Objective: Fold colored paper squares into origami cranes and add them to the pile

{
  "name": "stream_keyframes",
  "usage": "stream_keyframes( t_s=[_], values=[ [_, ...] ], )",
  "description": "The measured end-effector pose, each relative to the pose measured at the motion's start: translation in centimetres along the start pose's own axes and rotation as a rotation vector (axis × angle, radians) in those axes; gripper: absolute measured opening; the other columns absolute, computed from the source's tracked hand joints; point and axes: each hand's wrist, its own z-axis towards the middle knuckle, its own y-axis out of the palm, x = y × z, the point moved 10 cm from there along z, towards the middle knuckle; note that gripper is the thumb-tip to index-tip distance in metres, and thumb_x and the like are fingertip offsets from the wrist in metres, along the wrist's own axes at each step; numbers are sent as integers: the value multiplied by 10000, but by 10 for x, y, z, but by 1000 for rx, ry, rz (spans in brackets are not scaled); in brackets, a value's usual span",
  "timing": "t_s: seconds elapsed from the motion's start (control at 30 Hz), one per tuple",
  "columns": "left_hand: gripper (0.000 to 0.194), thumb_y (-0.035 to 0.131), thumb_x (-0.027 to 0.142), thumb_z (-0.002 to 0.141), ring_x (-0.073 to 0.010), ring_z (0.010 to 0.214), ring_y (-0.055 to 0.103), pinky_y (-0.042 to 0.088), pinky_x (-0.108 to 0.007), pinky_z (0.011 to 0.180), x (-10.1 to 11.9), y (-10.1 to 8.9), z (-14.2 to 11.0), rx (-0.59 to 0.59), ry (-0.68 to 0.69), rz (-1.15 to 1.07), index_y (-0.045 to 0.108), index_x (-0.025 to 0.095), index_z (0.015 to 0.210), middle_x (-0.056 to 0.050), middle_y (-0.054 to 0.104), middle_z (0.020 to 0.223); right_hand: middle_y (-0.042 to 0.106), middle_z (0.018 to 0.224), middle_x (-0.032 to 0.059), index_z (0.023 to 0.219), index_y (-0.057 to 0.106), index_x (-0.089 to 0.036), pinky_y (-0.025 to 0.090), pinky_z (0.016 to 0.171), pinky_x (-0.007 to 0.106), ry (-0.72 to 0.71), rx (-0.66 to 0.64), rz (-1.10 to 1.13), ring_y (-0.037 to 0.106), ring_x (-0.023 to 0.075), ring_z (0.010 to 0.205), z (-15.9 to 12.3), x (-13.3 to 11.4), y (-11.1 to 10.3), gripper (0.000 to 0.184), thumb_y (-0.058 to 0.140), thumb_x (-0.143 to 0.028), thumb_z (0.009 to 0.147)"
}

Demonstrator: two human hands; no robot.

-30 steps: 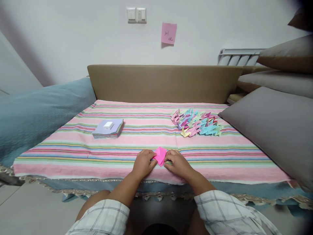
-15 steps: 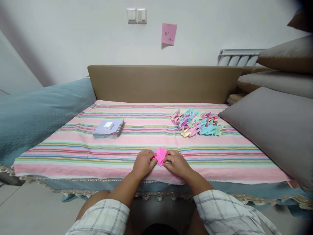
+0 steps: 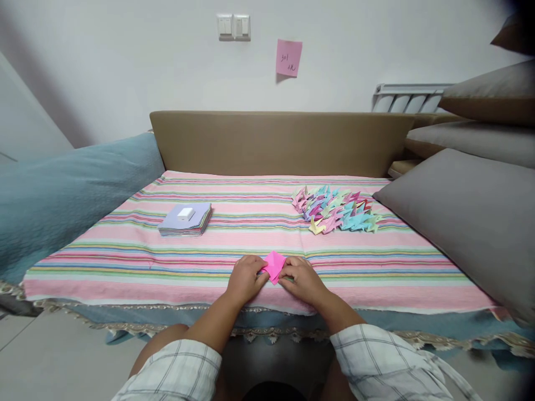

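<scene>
A bright pink folded origami paper (image 3: 274, 264) lies low over the striped cloth near its front edge, one corner pointing toward me. My left hand (image 3: 248, 277) pinches its left side between thumb and fingers. On the opposite side, my right hand (image 3: 301, 279) grips the paper's right edge, with the thumb near the lower corner. Both hands are closed on the same sheet, and the fingers partly cover its side corners. Beyond the right hand stand several folded paper cranes (image 3: 334, 210) in pink, blue, green, yellow and purple, grouped together.
A stack of square coloured papers (image 3: 184, 224) with a small white block (image 3: 186, 214) on top sits on the striped cloth (image 3: 251, 195) at left. Grey cushions (image 3: 468, 217) pile up at right. A brown backrest (image 3: 276, 143) closes off the rear; a blue armrest (image 3: 75, 189) borders the left.
The hands stay almost in place on the pink paper. Only the lower part of the paper and the right thumb shift very slightly.
</scene>
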Motion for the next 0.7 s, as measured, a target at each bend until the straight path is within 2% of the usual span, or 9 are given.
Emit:
stream_keyframes(
  t_s=[0.7],
  values=[
    [250, 593, 211, 729, -204, 895, 559, 432, -351, 796, -3, 3, -1, -5, -14, 10, 661, 212, 969, -51, 652, 949, 576, 845, 16, 797, 708, -262, 330, 818, 348, -26, -19, -67, 502, 175, 858, -2, -3, 3, 69, 645, -270, 769]
  ],
)
